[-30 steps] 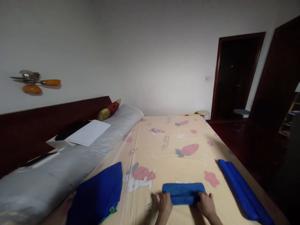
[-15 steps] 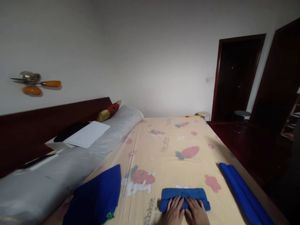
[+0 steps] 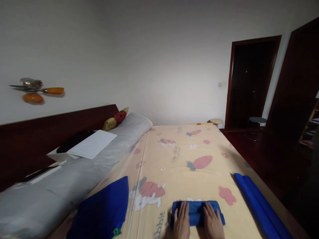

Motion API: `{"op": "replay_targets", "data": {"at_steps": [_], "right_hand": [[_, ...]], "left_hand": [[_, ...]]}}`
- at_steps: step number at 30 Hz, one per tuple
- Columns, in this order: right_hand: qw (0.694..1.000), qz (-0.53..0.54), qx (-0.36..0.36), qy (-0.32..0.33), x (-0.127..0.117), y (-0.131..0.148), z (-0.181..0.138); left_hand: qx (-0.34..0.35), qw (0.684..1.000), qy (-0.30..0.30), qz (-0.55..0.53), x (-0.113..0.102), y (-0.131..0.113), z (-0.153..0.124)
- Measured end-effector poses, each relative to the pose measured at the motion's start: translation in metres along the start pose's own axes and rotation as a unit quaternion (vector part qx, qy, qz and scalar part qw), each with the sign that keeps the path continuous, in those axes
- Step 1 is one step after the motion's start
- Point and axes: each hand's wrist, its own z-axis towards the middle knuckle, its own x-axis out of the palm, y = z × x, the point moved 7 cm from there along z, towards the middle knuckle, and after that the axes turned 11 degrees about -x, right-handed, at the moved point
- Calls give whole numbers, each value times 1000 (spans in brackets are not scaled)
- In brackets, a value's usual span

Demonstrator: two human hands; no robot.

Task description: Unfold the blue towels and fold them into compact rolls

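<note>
On the carrot-print cream bedsheet [image 3: 174, 182], now spreads left hand [image 3: 182, 221] and right hand [image 3: 213, 221] farther apart, open, gripping nothing, apparently smoothing rectangular folded blue cloth [image 3: 196, 209].

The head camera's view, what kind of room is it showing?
Probably a bedroom: there's a bedsheet printed with rabbits and carrots, a dark headboard and a red-and-gold cushion.

Left hand [image 3: 182, 222] beside right hand [image 3: 212, 221], gap between, fingers [image 3: 183, 209] extended, pointing forward
</note>
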Motion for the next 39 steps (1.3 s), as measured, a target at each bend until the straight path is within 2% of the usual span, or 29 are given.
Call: {"op": "replay_targets", "data": {"at_steps": [2, 4, 6, 10, 13, 19, 24, 26, 29, 31, 35, 37, 39], "right_hand": [[997, 47, -61, 31, 0, 19, 7], [993, 71, -81, 54, 0, 22, 9], [996, 50, -55, 53, -2, 5, 7], [999, -21, 28, 4, -7, -45, -5], [998, -24, 46, -20, -3, -61, -12], [1000, -14, 12, -25, 6, -56, -12], [999, 18, 29, -4, 1, -62, -9], [998, 32, 56, -24, -6, -66, -13], [990, 10, 100, -98, -17, -74, -34], [987, -10, 101, -126, -14, -73, -50], [987, -28, 87, -134, 6, -67, -71], [988, -27, 88, -121, 10, -65, -70], [992, -22, 81, -95, 4, -61, -61]], "left_hand": [[67, 997, 36, -30, 10, -25, 0], [95, 993, 64, -40, 15, -33, 0], [71, 994, 73, -30, 14, -21, 3], [-11, 999, 46, 19, 0, 22, 10], [-49, 998, 34, 29, -6, 39, 12], [-50, 998, 31, 27, 1, 37, 13], [-35, 998, 36, 49, -8, 35, 14], [-33, 998, 11, 49, -17, 38, 9], [-45, 996, -73, 39, -27, 51, -6], [-67, 993, -91, 41, -19, 62, -21], [-95, 992, -75, 42, 9, 73, -41], [-104, 991, -74, 36, 13, 73, -42], [-106, 992, -65, 28, 8, 71, -37]]}}
